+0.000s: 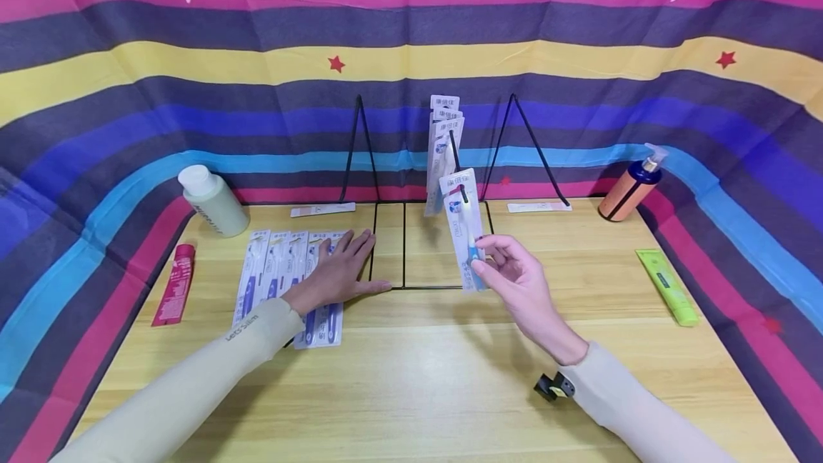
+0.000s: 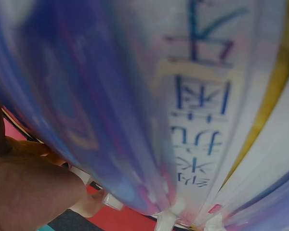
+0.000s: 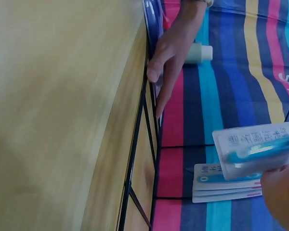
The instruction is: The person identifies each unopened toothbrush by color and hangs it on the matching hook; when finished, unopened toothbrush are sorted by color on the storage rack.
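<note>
Left wrist view [image 2: 197, 115] perhaps blurred packs, head view right hand [image 1: 514, 274] pinching toothbrush pack [image 1: 464, 231]

A wire rack [image 1: 429, 243] stood at the table's [image 1: 411, 377] back centre, packets [image 1: 444, 136] hanging on its peg; a row of packets [image 1: 283, 274] lay left of it; a bottle [image 1: 212, 200] and tube [image 1: 174, 284] sat farther left; a pump bottle [image 1: 631, 186] and another tube [image 1: 667, 286] lay right.

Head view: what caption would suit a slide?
Right hand holds a toothbrush pack at the rack hook; left hand rests flat on packs.
</note>
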Demonstrator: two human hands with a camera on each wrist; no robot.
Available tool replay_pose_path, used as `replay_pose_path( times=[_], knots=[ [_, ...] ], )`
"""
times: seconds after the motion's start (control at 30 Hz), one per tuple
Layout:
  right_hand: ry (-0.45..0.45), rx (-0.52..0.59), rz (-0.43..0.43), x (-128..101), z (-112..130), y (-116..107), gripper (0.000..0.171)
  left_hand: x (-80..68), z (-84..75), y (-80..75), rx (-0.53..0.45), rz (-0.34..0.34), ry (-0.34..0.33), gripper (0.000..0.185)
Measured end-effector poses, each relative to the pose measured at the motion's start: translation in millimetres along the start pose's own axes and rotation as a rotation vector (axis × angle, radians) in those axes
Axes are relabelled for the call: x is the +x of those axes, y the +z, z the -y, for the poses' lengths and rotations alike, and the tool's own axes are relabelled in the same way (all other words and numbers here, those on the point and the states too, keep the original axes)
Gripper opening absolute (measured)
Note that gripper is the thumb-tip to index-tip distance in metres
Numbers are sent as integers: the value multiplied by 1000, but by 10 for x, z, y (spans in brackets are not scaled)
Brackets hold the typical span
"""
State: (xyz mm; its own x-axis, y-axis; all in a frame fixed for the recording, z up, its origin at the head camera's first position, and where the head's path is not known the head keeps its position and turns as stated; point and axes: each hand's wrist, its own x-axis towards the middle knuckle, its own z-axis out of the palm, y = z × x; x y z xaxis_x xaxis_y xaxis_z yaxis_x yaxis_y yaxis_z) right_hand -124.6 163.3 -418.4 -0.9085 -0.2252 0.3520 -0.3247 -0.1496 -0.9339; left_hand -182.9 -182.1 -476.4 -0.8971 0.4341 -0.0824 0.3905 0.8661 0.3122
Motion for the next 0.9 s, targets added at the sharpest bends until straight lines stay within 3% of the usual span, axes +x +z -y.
replay_pose_path(
  times=[0.23, 0.53, 0.73, 0.9],
  knots=[
    [-40, 29, 49, 274, -117, 59, 40, 19, -4, -11, 12, 6, -3, 109],
    [-47, 74, 23, 618, -331, 36, 38, 18, -21, -4, 14, 10, -6, 108],
    [-53, 97, 24, 723, -409, -66, 43, 9, -16, 5, 17, 10, -8, 108],
    [-17, 21, 50, 720, -466, -251, 50, 18, -13, -12, 11, 7, -9, 109]
  ],
)
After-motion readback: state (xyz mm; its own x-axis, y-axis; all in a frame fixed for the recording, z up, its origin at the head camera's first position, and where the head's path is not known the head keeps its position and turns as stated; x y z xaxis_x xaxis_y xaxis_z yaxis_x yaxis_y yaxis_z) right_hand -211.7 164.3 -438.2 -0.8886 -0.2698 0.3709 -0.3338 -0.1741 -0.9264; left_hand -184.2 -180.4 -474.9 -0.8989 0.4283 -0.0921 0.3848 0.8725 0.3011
